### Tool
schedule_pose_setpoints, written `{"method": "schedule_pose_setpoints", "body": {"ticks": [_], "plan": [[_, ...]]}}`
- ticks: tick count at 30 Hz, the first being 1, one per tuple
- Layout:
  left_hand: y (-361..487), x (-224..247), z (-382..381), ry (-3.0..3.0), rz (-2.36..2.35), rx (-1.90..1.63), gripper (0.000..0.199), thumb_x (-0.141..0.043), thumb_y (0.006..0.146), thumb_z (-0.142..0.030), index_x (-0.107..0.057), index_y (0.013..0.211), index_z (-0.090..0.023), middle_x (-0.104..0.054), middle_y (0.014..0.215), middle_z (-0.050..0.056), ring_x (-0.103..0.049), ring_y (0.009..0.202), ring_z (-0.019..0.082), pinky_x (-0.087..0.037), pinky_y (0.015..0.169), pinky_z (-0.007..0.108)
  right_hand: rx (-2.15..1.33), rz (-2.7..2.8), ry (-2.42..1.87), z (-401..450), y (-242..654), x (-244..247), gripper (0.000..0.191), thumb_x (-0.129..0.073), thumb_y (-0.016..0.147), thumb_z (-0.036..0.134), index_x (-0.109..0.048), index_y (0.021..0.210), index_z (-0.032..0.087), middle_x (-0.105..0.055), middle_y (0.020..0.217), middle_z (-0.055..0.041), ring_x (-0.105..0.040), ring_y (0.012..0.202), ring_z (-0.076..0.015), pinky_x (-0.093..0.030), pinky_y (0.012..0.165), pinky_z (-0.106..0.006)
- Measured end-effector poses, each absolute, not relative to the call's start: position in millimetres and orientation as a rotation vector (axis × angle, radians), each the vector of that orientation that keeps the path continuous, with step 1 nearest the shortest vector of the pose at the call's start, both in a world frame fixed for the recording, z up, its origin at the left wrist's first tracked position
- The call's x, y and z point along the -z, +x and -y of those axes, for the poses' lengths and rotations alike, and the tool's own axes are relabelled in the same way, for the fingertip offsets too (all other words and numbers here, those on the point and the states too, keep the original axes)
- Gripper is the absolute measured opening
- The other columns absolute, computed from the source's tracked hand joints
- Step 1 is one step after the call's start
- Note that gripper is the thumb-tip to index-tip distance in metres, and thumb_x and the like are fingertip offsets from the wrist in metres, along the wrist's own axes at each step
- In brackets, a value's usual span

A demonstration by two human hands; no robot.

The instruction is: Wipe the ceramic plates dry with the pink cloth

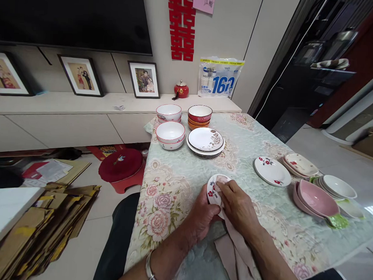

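My left hand (202, 212) grips a small white plate (211, 192) with red and dark flowers by its left edge, thumb on the face. My right hand (237, 203) is closed on a beige cloth (236, 250) and presses part of it against the plate. The rest of the cloth hangs down toward the table's front edge. Both hands cover much of the plate, which is tilted above the table. Beyond them stands a stack of plates (201, 140) with a brown flower pattern on top. To the right lie white plates with red flowers (272, 171).
White bowls with red rims (170, 132) and a stack of red and orange bowls (200, 114) stand at the back. On the right are pink leaf-handled bowls (317, 197), white bowls (339, 186) and dotted dishes (301, 164). A red stool (121, 164) is left of the table.
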State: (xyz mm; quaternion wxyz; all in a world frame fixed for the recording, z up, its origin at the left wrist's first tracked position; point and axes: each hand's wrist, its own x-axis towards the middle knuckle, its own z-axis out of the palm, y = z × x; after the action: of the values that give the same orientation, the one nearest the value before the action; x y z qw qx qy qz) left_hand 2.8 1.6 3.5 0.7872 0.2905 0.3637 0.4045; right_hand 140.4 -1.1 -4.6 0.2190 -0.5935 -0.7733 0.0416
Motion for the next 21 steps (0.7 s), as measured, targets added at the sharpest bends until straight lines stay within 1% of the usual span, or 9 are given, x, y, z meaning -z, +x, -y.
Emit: {"method": "schedule_pose_setpoints", "body": {"ticks": [3, 5, 7, 10, 13, 15, 18, 21], "plan": [[2.5, -0.9, -1.5, 0.667, -0.717, -0.932, 0.062, -0.052, 0.052, 0.000, -0.055, 0.111, -0.020, -0.060, 0.087, 0.001, -0.057, 0.079, 0.017, -0.045, 0.062, 0.024, -0.386, 2.150, -1.311, 2.5, 136.3, -0.8, 0.026, -0.041, 0.097, 0.019, -0.061, 0.113, 0.023, -0.062, 0.098, -0.0055, -0.060, 0.092, -0.0166, -0.049, 0.081, -0.027], [2.3, 0.0, -1.2, 0.683, -0.694, -0.933, 0.059, -0.052, 0.052, 0.000, -0.056, 0.108, -0.019, -0.060, 0.086, 0.001, -0.057, 0.079, 0.016, -0.044, 0.063, 0.024, -0.467, 2.124, -1.239, 1.4, 137.6, -1.3, 0.023, -0.043, 0.097, 0.019, -0.063, 0.109, 0.024, -0.063, 0.097, -0.0044, -0.060, 0.094, -0.0164, -0.049, 0.081, -0.027], [2.1, 0.0, -0.9, 0.691, -0.702, -0.892, 0.059, -0.051, 0.051, 0.000, -0.057, 0.107, -0.018, -0.059, 0.081, 0.000, -0.056, 0.075, 0.015, -0.042, 0.060, 0.024, -0.399, 2.052, -1.320, -1.1, 142.3, 1.6, 0.022, -0.045, 0.095, 0.020, -0.063, 0.107, 0.022, -0.061, 0.097, -0.0052, -0.060, 0.092, -0.0169, -0.049, 0.082, -0.029], [1.9, -1.7, -0.5, 0.682, -0.712, -0.826, 0.065, -0.051, 0.049, -0.001, -0.056, 0.112, -0.017, -0.061, 0.079, 0.000, -0.056, 0.072, 0.016, -0.042, 0.059, 0.025, -0.161, 1.906, -1.578, -5.2, 153.3, 7.8, 0.021, -0.047, 0.094, 0.023, -0.065, 0.105, 0.018, -0.058, 0.098, -0.0075, -0.060, 0.090, -0.0186, -0.048, 0.082, -0.031], [2.1, -3.2, -0.3, 0.661, -0.736, -0.789, 0.067, -0.051, 0.048, -0.002, -0.054, 0.114, -0.017, -0.064, 0.086, 0.002, -0.058, 0.076, 0.019, -0.044, 0.059, 0.027, -0.016, 1.831, -1.851, -6.7, 161.2, 10.5, 0.022, -0.048, 0.094, 0.025, -0.066, 0.104, 0.018, -0.058, 0.097, -0.0075, -0.060, 0.085, -0.0202, -0.048, 0.073, -0.032], [2.5, -3.0, -0.5, 0.653, -0.754, -0.785, 0.066, -0.052, 0.048, -0.003, -0.054, 0.113, -0.017, -0.064, 0.086, 0.002, -0.058, 0.075, 0.019, -0.044, 0.059, 0.027, -0.003, 1.840, -1.918, -5.5, 160.9, 9.4, 0.023, -0.047, 0.094, 0.025, -0.066, 0.104, 0.017, -0.058, 0.096, -0.0078, -0.060, 0.081, -0.0202, -0.047, 0.070, -0.031], [3.0, -1.6, -1.0, 0.643, -0.744, -0.814, 0.061, -0.052, 0.049, -0.001, -0.056, 0.107, -0.017, -0.061, 0.079, 0.000, -0.056, 0.071, 0.016, -0.042, 0.059, 0.026, -0.149, 1.956, -1.698, -1.4, 152.5, 4.7, 0.024, -0.044, 0.096, 0.023, -0.064, 0.108, 0.016, -0.057, 0.099, -0.0083, -0.060, 0.085, -0.0185, -0.048, 0.075, -0.031], [2.8, -1.2, -1.2, 0.652, -0.707, -0.832, 0.053, -0.051, 0.049, 0.000, -0.056, 0.098, -0.016, -0.057, 0.073, -0.002, -0.054, 0.070, 0.014, -0.040, 0.059, 0.024, -0.418, 2.055, -1.361, 2.6, 142.6, -0.7, 0.024, -0.043, 0.097, 0.023, -0.063, 0.111, 0.020, -0.058, 0.100, -0.0062, -0.059, 0.090, -0.0154, -0.048, 0.080, -0.027]]}}
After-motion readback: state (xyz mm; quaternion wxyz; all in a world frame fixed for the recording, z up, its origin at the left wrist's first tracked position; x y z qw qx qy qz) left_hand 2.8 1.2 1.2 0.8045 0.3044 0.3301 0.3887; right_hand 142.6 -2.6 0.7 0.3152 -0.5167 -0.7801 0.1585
